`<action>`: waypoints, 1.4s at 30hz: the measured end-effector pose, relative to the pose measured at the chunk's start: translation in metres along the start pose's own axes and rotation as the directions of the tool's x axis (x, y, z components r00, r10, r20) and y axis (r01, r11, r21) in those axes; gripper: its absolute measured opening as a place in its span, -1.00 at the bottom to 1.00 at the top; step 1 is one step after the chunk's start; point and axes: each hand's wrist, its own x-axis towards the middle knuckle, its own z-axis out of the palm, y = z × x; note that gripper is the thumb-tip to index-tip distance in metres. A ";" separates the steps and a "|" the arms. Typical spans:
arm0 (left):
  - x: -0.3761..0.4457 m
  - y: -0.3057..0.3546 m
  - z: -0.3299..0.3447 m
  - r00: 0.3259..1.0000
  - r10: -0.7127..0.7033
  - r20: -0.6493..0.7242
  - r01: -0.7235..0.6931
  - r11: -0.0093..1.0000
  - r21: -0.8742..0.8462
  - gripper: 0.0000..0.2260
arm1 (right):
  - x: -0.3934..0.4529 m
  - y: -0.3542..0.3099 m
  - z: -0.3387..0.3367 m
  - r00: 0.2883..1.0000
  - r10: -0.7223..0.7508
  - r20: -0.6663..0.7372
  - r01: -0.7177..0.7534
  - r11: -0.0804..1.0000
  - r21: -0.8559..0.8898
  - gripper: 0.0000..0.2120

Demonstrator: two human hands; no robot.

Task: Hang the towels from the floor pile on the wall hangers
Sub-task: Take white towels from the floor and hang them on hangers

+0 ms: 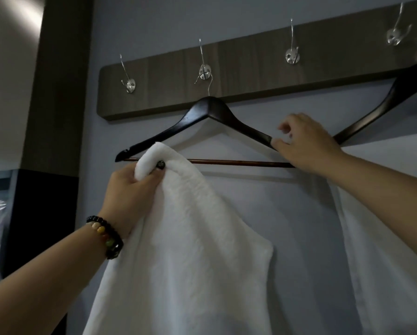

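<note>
The left grip point(132, 187) is closing around a bunched upper edge of a white towel point(190, 250), with the fingers wrapped over the fold and a dark-painted nail showing on top. That fold is sitting just in front of the hanger's point(202, 114) lower bar point(238, 163), near its left end; whether the cloth is touching the bar cannot be told. From the grip the towel is hanging down and to the right, spreading wide and running off the bottom of the view. A beaded bracelet point(107, 238) is circling the wrist below this grip.

The right grip point(304, 143) is pinching the right arm of the dark hanger, thumb and forefinger closing on the wood just above where the bar meets it. Up and to the left of this grip, the hanger's wire neck is hooking onto a metal hook point(205, 72) on a wooden rail point(251, 76). Just right of the right grip, a second hanger point(384, 102) is slanting upward, and a second towel point(384, 250) is hanging beneath it, partly behind the right forearm.
</note>
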 end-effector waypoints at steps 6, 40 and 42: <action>-0.010 0.003 -0.004 0.999 -0.037 -0.025 0.037 0.999 -0.008 -0.89 | 0.017 -0.010 0.026 0.975 0.004 0.221 -0.069 0.954 0.290 -0.78; -0.187 0.021 -0.120 0.669 -0.439 0.600 0.517 0.855 0.049 -0.84 | -0.355 -0.127 -0.062 0.948 0.253 0.193 -0.315 0.662 0.680 -0.94; -0.207 0.020 -0.125 0.637 -0.446 0.629 0.545 0.838 0.042 -0.84 | -0.382 -0.137 -0.076 0.935 0.265 0.235 -0.353 0.661 0.662 -0.86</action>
